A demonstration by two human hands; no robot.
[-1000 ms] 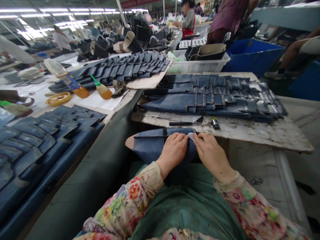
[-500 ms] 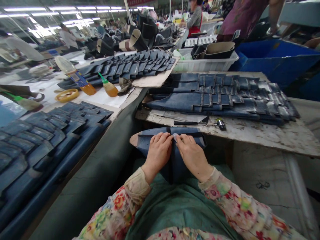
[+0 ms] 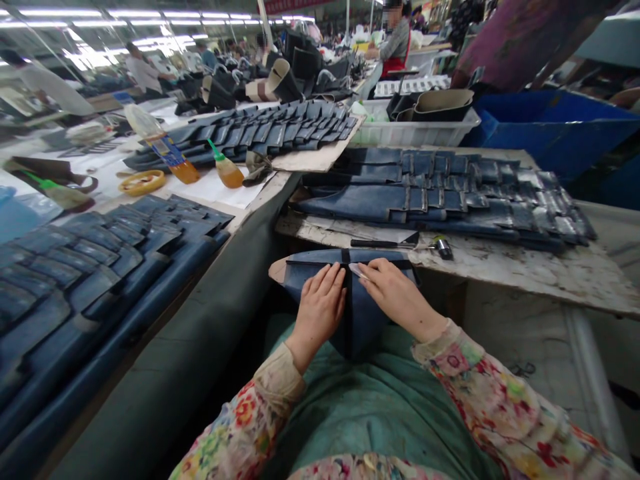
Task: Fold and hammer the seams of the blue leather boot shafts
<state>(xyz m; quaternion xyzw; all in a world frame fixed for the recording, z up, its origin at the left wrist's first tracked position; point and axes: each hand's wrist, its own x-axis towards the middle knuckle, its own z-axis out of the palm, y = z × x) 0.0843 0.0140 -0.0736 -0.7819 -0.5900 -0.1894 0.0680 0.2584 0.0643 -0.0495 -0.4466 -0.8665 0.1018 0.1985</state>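
A blue leather boot upper [image 3: 366, 321] lies in front of me over my lap, crossed by a vertical black strip [image 3: 349, 313] and a lengthwise black band. Its pale pointed end [image 3: 278, 269] faces left. My left hand [image 3: 321, 305] rests flat on the leather, fingers together and stretched out, their tips by the crossing of the strips. Pinched between the thumb and fingers of my right hand [image 3: 395, 293] is a small whitish flat piece [image 3: 357, 270]. It touches the leather just right of the vertical strip; its kind is unclear.
Beyond my hands, a hammer [image 3: 442, 247] lies on the table edge [image 3: 505, 270], before stacked blue leather pieces [image 3: 425, 197]. More stacks [image 3: 95, 267] lie left. Glue bottles [image 3: 229, 173], a yellow tape roll [image 3: 142, 183] and a blue bin [image 3: 555, 123] stand further off. Other people work behind.
My right hand has shifted slightly right and turned, showing more of the whitish piece. My left hand now lies flatter on the leather. The view has shifted a little.
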